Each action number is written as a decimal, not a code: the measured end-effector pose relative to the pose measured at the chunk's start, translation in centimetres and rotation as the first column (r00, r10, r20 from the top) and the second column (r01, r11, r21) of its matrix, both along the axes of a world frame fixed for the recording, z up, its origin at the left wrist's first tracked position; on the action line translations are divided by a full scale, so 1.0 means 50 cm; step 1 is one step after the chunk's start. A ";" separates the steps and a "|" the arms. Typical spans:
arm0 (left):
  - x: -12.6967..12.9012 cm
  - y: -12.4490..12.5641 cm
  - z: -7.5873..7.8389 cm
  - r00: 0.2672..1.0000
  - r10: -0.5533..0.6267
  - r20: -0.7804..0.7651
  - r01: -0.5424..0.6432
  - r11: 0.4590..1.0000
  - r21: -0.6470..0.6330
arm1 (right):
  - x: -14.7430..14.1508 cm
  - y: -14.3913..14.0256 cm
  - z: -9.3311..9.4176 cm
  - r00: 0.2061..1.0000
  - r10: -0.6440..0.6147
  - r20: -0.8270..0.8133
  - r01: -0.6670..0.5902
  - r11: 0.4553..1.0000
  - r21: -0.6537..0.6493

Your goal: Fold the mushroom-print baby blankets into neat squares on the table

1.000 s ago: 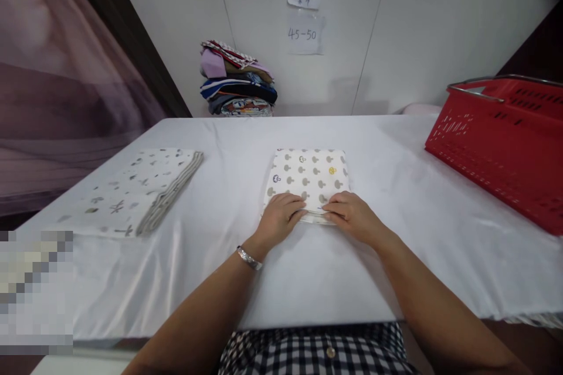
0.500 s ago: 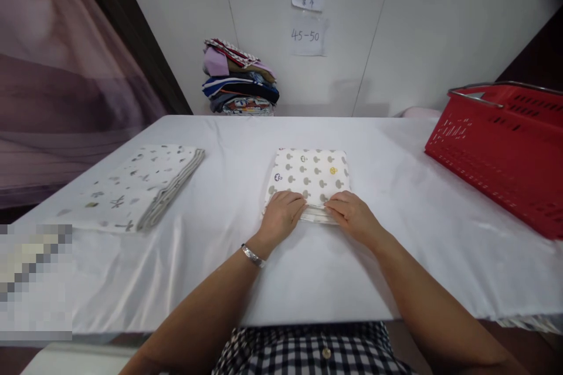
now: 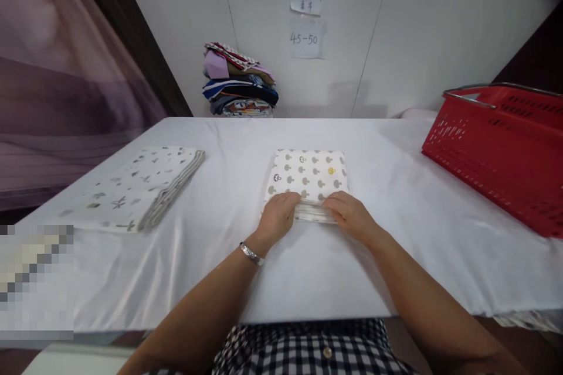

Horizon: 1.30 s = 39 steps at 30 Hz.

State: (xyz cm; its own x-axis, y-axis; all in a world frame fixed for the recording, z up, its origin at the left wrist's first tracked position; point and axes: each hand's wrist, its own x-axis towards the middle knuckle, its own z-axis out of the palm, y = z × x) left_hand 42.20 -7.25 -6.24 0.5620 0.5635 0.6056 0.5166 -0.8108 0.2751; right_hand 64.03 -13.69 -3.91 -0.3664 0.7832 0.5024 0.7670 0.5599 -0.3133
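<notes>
A white cloth [image 3: 310,173] with grey mushroom-like prints lies folded into a compact square on the white-covered table [image 3: 325,281]. At its near left corner, my left hand [image 3: 278,214] is closed on the front edge, thumb and fingers gripping the layers. My right hand [image 3: 349,214] pinches the same edge farther right. Between the hands the stacked folds show. The thumbs and the cloth's underside are partly hidden.
Another folded cloth [image 3: 136,187] with leaf-like prints rests on the left. A red basket [image 3: 497,158] with a metal handle stands on the right. Behind the table's far edge is a pile of folded fabrics [image 3: 240,79], against the wall with paper signs [image 3: 307,39].
My hands have shifted slightly apart, and more of the stacked layers show along the near edge. The cloth stays in about the same place.
</notes>
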 end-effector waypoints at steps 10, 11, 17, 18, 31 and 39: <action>-0.007 -0.006 0.010 0.996 -0.093 -0.016 0.092 0.994 -0.053 | -0.001 -0.005 0.006 0.999 0.005 0.051 0.000 0.994 -0.111; -0.006 -0.007 0.012 0.995 -0.095 -0.023 0.093 0.993 -0.066 | 0.000 -0.005 0.007 0.998 0.007 0.058 0.000 0.993 -0.122; -0.005 -0.007 0.012 0.994 -0.095 -0.052 0.090 0.992 -0.085 | 0.000 -0.004 0.008 0.996 -0.008 0.089 0.022 0.988 -0.152; -0.004 -0.006 0.011 0.994 -0.095 -0.052 0.090 0.992 -0.087 | 0.000 -0.004 0.008 0.996 -0.007 0.090 0.021 0.988 -0.153; 0.000 -0.005 0.007 0.998 -0.048 0.046 0.051 0.995 -0.083 | -0.002 -0.003 0.000 0.999 -0.027 0.020 0.029 0.996 -0.084; 0.011 -0.010 0.001 0.997 0.034 -0.065 -0.035 0.999 -0.016 | -0.004 0.001 -0.009 0.997 -0.082 -0.003 0.082 0.996 0.048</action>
State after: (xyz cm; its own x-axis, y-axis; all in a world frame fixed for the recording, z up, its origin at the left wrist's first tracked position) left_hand 42.73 -7.74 -6.19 0.5797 0.5934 0.5584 0.5614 -0.7876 0.2542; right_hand 63.83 -13.62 -4.34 -0.3019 0.7856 0.5400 0.8106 0.5097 -0.2884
